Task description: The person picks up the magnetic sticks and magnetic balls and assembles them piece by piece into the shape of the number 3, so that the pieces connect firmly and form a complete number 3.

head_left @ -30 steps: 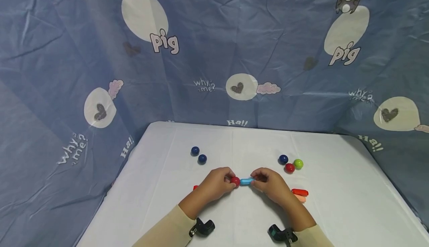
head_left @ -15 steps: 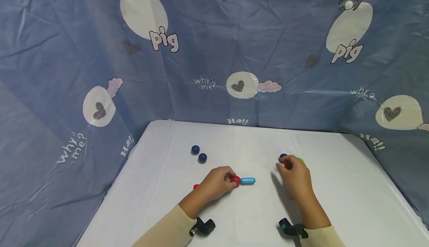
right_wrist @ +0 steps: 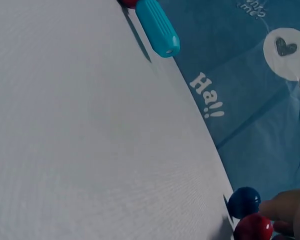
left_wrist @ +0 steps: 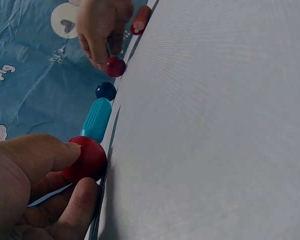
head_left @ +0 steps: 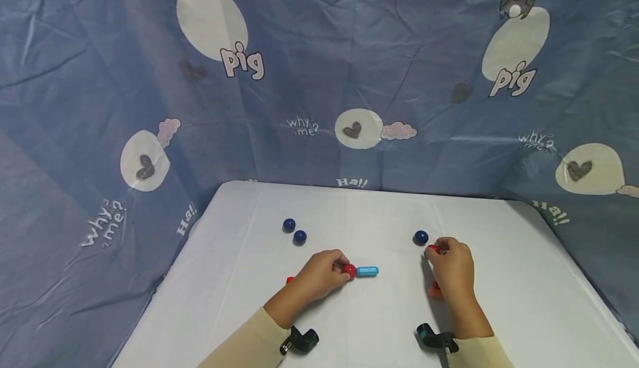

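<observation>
My left hand point(head_left: 321, 273) pinches a red ball point(left_wrist: 87, 161) between thumb and fingers. A light-blue ribbed stick point(head_left: 368, 271) extends from that ball to the right, joined or touching end-on. Over on the right, my right hand point(head_left: 455, 265) has its thumb and fingers at another red ball point(head_left: 433, 249). In the right wrist view a fingertip sits by this red ball point(right_wrist: 253, 227) and the dark-blue ball point(right_wrist: 244, 202) beside it. Whether the fingers grip the red ball or something hidden behind it, I cannot tell. The green ball is covered by the right hand.
Two dark-blue balls, the nearer one point(head_left: 299, 237) front-right of the other point(head_left: 289, 225), lie at the back left. A red piece point(head_left: 290, 280) shows behind the left forearm. An orange stick point(head_left: 436, 294) is partly hidden by the right wrist. A patterned cloth point(head_left: 319, 79) hangs behind the white table point(head_left: 349, 207).
My right hand has let go of the light-blue stick and moved right to the group of balls, then slightly farther right over them. The left hand stays in place with the red ball.
</observation>
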Available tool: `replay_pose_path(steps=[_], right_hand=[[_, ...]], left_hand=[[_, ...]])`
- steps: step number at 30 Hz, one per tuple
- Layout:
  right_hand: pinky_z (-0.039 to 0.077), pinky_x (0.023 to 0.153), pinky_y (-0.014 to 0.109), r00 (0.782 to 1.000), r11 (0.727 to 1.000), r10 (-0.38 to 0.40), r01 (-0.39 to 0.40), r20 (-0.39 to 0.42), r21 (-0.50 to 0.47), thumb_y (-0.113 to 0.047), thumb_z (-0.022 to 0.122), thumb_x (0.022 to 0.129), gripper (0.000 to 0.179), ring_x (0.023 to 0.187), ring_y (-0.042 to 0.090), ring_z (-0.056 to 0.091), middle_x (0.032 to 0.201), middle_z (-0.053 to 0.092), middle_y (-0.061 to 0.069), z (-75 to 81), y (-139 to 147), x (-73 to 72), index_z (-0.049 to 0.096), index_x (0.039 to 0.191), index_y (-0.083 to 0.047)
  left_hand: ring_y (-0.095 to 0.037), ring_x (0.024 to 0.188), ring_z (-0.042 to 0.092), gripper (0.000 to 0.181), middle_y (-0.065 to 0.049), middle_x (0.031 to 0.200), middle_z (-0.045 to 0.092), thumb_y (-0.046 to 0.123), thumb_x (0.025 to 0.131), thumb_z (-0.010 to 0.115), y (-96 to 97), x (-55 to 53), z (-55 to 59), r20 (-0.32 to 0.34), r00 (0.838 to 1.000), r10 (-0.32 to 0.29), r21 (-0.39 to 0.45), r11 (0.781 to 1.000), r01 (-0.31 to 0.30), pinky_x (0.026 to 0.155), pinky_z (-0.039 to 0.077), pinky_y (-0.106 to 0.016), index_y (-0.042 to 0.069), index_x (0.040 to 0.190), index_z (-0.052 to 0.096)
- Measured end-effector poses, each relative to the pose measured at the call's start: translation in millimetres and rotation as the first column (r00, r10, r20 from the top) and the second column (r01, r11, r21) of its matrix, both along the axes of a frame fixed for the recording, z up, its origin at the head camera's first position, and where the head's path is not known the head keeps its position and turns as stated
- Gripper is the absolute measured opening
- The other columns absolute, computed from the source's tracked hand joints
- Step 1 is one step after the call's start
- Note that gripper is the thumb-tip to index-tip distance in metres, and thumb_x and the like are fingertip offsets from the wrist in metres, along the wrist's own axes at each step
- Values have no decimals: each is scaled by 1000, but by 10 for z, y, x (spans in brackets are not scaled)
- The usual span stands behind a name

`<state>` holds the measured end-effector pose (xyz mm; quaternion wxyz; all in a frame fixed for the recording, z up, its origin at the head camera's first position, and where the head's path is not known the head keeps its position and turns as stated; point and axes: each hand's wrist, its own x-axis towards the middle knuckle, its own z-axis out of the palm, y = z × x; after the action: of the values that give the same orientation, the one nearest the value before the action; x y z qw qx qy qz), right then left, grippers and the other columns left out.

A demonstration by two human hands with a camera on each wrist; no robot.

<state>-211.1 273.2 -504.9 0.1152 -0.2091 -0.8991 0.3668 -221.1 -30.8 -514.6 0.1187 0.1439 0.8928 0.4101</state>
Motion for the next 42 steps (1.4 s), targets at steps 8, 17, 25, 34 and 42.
replay_pose_path(steps=[8, 17, 25, 34, 42], right_hand=[[56, 95, 54, 998, 1000, -10, 11, 61, -26, -22, 72, 98, 43, 111, 41, 57, 125, 59, 25, -60, 32, -4, 61, 133, 0], [58, 95, 55, 992, 996, 42, -32, 122, -87, -23, 72, 98, 48, 119, 41, 55, 137, 59, 23, -27, 41, 27, 55, 138, -3], [57, 63, 38, 954, 943, 271, -237, 129, -232, -32, 72, 98, 48, 117, 36, 58, 142, 60, 17, 32, -8, 57, 58, 140, -15], [53, 89, 35, 875, 866, 482, -467, 44, -181, -17, 78, 93, 32, 112, 23, 70, 122, 73, 6, 34, -250, 67, 70, 124, -14], [52, 93, 37, 837, 820, 545, -524, 38, -230, -15, 79, 93, 30, 113, 23, 71, 122, 73, 4, 26, -386, 123, 71, 122, -16]], left_hand=[[-9, 84, 60, 22, 9, 92, 66, 17, 90, 83, 1, 17, -13, 1, 1000, 1, 5, 1000, -1, 74, 53, -24, 17, 109, 73], [-8, 83, 59, 20, 9, 91, 66, 18, 90, 82, -22, 28, -30, -8, 1000, -7, 2, 1000, 7, 73, 52, -23, 18, 109, 73], [-9, 82, 60, 19, 9, 92, 66, 18, 90, 82, -20, 28, -42, -6, 1000, -5, 15, 1000, 5, 73, 52, -24, 18, 108, 74], [-8, 83, 60, 19, 9, 92, 66, 17, 90, 82, -14, 23, -18, -3, 1000, -4, 12, 1000, 4, 74, 52, -23, 18, 108, 74], [-7, 83, 61, 19, 8, 93, 67, 16, 91, 82, -10, 3, 12, -1, 1000, -10, 40, 999, 10, 75, 53, -23, 17, 108, 74]])
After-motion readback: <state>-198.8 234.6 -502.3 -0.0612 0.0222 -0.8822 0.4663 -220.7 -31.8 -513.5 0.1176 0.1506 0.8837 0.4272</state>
